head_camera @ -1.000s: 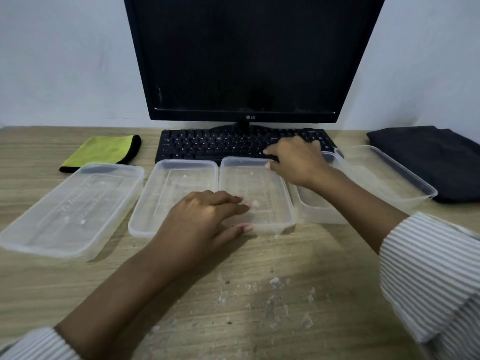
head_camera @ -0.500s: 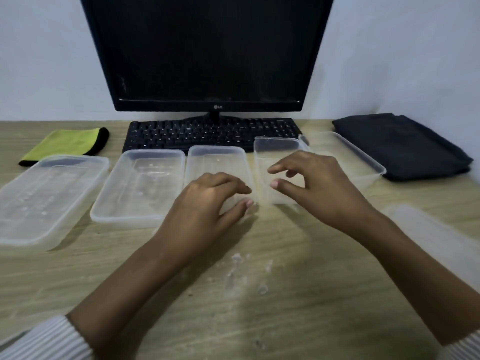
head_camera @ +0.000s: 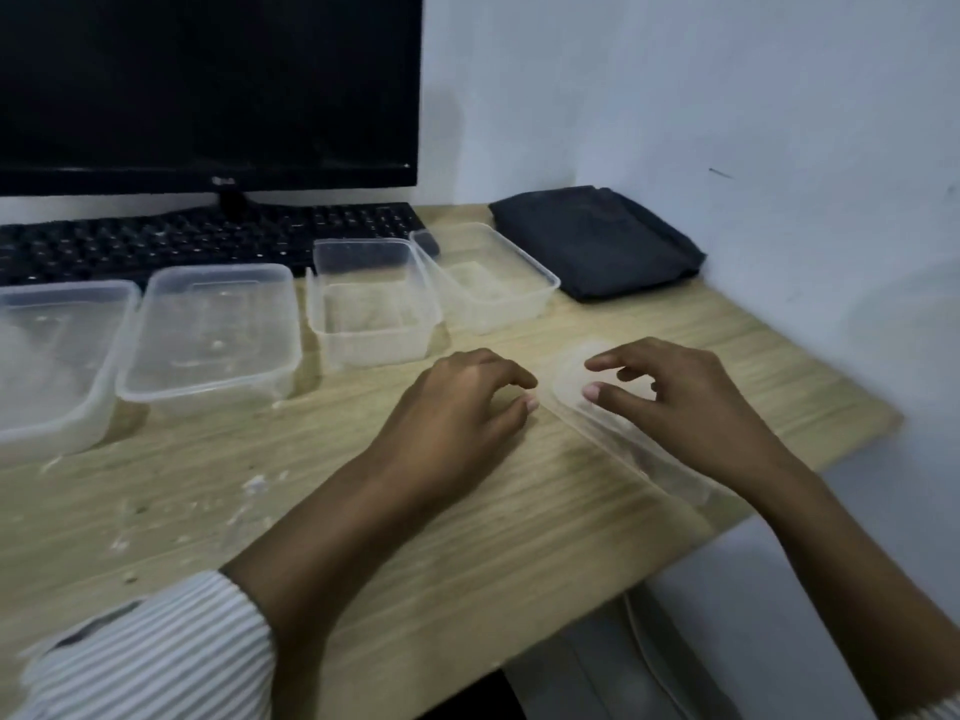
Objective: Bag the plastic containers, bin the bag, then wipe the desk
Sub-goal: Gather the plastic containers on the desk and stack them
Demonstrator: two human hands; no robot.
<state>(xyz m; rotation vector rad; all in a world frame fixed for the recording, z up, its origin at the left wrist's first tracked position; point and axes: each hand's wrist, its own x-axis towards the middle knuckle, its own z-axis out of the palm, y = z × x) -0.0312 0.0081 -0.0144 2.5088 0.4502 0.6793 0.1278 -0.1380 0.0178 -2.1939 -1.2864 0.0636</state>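
Hovering over a clear, flat plastic lid (head_camera: 597, 407) at the wood-grain desk (head_camera: 467, 537) edge, my right hand (head_camera: 691, 407) has loosely curled fingers gripping nothing I can see; whether they touch it is unclear. My left hand (head_camera: 457, 407) sits at the lid's 9 o'clock, relaxed, empty. Four translucent rectangular containers (head_camera: 374, 314) line up toward 11 o'clock, holding only residue specks.
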